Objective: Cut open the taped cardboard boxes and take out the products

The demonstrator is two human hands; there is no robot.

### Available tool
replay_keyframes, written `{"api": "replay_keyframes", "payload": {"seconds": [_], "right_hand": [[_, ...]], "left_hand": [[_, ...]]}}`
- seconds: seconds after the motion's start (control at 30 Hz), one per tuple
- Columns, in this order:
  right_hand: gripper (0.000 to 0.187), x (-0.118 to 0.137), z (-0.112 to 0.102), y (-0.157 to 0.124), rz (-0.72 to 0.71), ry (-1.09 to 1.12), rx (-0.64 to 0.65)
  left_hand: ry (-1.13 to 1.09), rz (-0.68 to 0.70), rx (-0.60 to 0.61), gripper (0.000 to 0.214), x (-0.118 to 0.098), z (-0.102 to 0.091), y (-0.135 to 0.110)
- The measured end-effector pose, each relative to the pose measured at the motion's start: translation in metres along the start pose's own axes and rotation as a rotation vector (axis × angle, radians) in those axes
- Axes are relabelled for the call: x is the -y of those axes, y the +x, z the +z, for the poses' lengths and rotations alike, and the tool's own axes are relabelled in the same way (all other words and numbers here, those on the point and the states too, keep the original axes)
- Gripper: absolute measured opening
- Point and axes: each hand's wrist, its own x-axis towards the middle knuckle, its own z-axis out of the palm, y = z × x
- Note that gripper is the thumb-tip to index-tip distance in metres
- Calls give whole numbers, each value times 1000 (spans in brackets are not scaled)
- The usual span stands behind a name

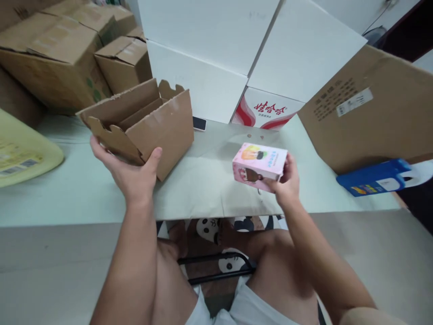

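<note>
My left hand (131,174) grips the near end of an open brown cardboard box (165,131), thumb on its side and the other fingers behind the end wall. The box stands at an angle on the table with its flaps up, and I cannot see its bottom. In my right hand (287,180) is a small pink and white printed carton (259,164), held by its right end above the table. Its near side shows a cartoon picture. The fingers behind the carton are partly hidden.
Brown cartons (67,58) are stacked at the back left, near a yellow plastic container (27,151). White boxes (203,40) form a wall behind, with a red and white carton (267,108) below. A dark phone-like object (199,124) and a blue package (375,178) lie on the table (199,194).
</note>
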Motion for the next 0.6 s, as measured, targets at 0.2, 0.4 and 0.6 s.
{"api": "replay_keyframes", "payload": {"seconds": [0.2, 0.4, 0.6], "right_hand": [[95, -23, 37, -30, 127, 132, 153], [93, -21, 19, -20, 133, 333, 415], [77, -60, 38, -15, 173, 303, 179]], "left_hand": [[-22, 528, 322, 66, -41, 12, -65], [-229, 105, 1158, 103, -44, 60, -75], [-714, -425, 994, 91, -57, 115, -84]]}}
